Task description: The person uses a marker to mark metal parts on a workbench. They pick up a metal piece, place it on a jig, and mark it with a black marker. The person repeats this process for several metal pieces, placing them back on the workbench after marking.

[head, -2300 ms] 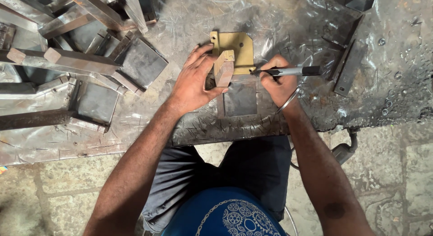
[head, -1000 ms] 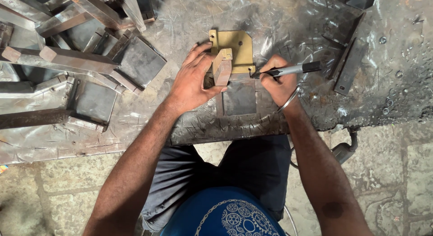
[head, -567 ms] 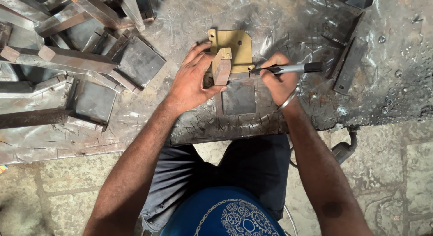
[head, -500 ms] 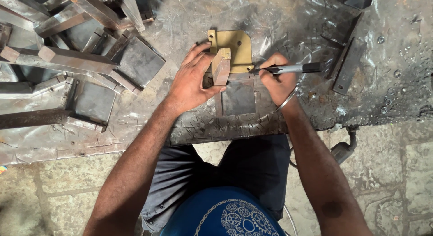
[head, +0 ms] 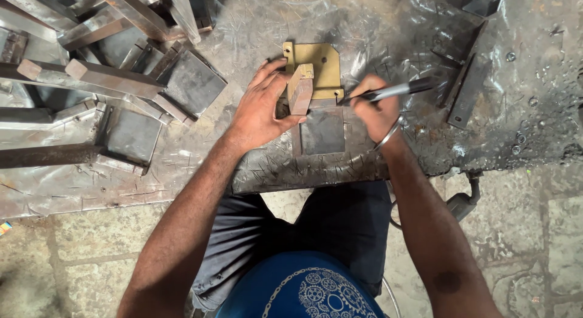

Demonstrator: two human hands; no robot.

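My left hand (head: 262,105) presses a short rusty-brown metal block (head: 300,89) down onto a yellow plate (head: 320,66) with clipped corners. Just below the block lies a dark square steel plate (head: 323,132). My right hand (head: 375,109) grips a black and silver marker pen (head: 398,90), its tip set at the right edge of the yellow plate, next to the block. A thin metal bangle (head: 388,133) sits on my right wrist.
A scratched steel workbench (head: 376,26) carries everything. Welded square-tube pieces with dark base plates (head: 124,81) are piled at the left. Flat dark bars (head: 464,90) lie at the right. Below the bench edge are my knees, a stone floor (head: 534,233) and a cable.
Both hands stay almost in place. The pen tip has shifted slightly along the yellow plate's edge; the block remains pinned under my left hand.
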